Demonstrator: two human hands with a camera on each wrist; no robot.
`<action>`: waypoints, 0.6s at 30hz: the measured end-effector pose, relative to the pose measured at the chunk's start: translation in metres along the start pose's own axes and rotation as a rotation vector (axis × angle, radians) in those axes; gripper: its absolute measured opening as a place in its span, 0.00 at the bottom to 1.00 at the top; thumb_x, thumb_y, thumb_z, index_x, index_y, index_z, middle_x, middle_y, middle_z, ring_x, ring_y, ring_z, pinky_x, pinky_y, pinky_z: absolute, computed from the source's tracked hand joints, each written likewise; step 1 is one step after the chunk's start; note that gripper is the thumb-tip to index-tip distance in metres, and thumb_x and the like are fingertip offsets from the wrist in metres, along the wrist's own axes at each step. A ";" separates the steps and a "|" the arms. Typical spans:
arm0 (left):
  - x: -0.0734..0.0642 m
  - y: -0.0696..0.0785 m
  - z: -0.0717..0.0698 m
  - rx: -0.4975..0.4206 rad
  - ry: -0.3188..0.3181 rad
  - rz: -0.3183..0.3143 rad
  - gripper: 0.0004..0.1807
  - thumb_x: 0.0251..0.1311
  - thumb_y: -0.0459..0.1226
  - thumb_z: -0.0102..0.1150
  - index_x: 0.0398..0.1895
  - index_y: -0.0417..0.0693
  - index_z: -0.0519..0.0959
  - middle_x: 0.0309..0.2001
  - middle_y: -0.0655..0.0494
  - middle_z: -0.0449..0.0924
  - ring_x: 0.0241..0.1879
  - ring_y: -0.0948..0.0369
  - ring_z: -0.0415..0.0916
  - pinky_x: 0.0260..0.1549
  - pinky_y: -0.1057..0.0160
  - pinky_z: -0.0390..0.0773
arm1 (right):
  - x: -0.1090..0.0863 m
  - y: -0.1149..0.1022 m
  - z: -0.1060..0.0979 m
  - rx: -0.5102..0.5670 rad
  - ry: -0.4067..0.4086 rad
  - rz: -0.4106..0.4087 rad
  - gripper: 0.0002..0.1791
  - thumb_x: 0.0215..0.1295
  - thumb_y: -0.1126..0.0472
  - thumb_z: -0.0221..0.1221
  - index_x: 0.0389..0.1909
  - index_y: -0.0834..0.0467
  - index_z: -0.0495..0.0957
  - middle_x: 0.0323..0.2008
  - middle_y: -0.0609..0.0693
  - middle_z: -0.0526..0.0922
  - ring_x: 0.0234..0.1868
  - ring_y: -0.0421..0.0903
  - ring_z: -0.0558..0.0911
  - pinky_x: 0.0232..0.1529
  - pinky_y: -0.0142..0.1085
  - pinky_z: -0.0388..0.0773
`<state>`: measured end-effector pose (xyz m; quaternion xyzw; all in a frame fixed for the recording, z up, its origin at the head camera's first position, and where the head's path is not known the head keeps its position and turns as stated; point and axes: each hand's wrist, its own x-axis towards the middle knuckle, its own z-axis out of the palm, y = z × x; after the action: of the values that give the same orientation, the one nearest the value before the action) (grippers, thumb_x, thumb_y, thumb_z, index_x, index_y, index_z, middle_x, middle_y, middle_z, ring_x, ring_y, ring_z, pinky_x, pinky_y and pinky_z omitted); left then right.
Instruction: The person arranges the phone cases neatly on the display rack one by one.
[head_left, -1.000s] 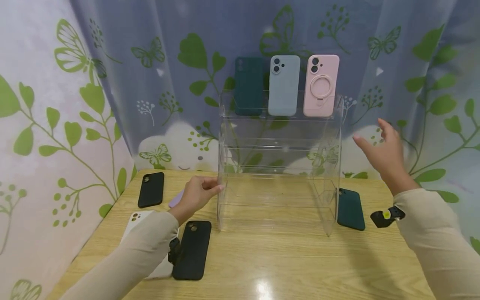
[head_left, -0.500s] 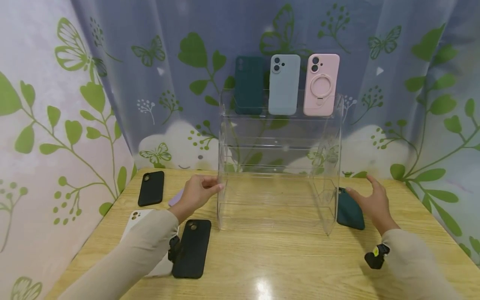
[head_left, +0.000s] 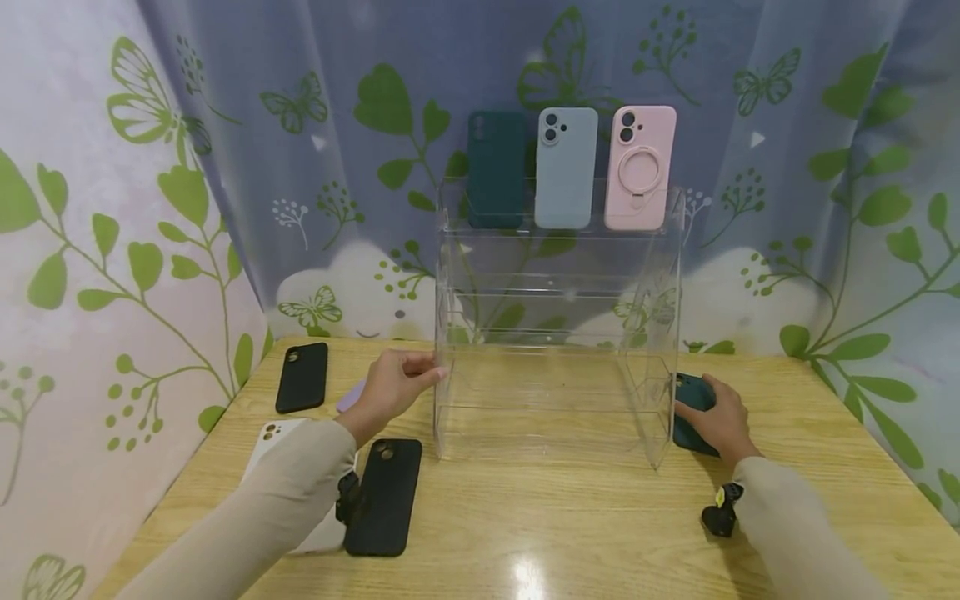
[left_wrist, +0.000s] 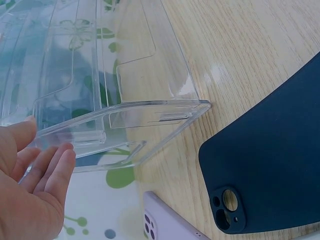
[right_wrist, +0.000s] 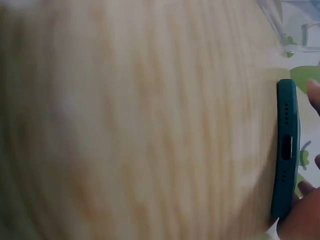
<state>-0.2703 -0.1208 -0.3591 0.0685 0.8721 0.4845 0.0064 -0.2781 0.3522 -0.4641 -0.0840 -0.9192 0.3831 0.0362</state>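
Observation:
My left hand [head_left: 393,387] holds the left side panel of a clear acrylic display stand [head_left: 555,408], its thumb and fingers at the panel's edge, as the left wrist view also shows. On the table at the right of the stand, my right hand [head_left: 722,421] grips a dark green phone case [head_left: 688,429], spanning it with the thumb on the near-left side and fingers along the right edge. The right wrist view shows the bottom end of that green case with its port hole. On the stand's top tier lean a dark green case [head_left: 497,171], a light blue case [head_left: 567,171] and a pink case [head_left: 639,204] with a ring.
Left of the stand lie a black case [head_left: 302,377], a partly hidden lilac case [left_wrist: 170,220], a white case [head_left: 272,437] under the left forearm and another black case [head_left: 385,500]. A leaf-patterned curtain [head_left: 352,217] closes the back and sides of the wooden table [head_left: 570,533].
My right hand has come down from beside the stand's upper right to the table and onto the green case. The left hand has stayed at the stand's side.

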 end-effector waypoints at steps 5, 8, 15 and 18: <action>-0.001 0.001 0.000 -0.005 0.003 -0.002 0.24 0.63 0.40 0.62 0.61 0.42 0.75 0.55 0.45 0.79 0.53 0.51 0.77 0.49 0.52 0.78 | -0.001 -0.001 -0.001 -0.063 -0.044 -0.003 0.50 0.65 0.41 0.57 0.74 0.67 0.45 0.70 0.76 0.36 0.65 0.80 0.43 0.57 0.71 0.51; -0.001 0.001 0.000 -0.009 0.007 -0.003 0.24 0.62 0.40 0.62 0.60 0.42 0.76 0.54 0.45 0.79 0.53 0.51 0.77 0.49 0.52 0.78 | -0.001 -0.001 -0.001 -0.067 -0.050 0.001 0.50 0.64 0.41 0.57 0.73 0.67 0.47 0.70 0.76 0.36 0.65 0.81 0.43 0.57 0.72 0.51; -0.001 0.002 0.001 -0.010 0.004 -0.005 0.24 0.63 0.41 0.62 0.61 0.42 0.75 0.55 0.45 0.79 0.53 0.51 0.77 0.49 0.53 0.79 | -0.003 0.003 -0.011 -0.077 -0.113 -0.030 0.51 0.64 0.41 0.58 0.73 0.68 0.45 0.70 0.76 0.35 0.65 0.81 0.42 0.58 0.72 0.50; -0.001 0.003 0.001 -0.010 0.004 -0.008 0.24 0.63 0.41 0.62 0.61 0.42 0.75 0.55 0.45 0.79 0.54 0.51 0.77 0.49 0.53 0.79 | -0.003 0.005 -0.016 -0.065 -0.152 -0.058 0.51 0.63 0.43 0.60 0.73 0.70 0.45 0.70 0.77 0.36 0.66 0.80 0.42 0.58 0.71 0.51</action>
<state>-0.2685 -0.1188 -0.3570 0.0641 0.8700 0.4888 0.0068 -0.2725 0.3666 -0.4568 -0.0290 -0.9333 0.3571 -0.0254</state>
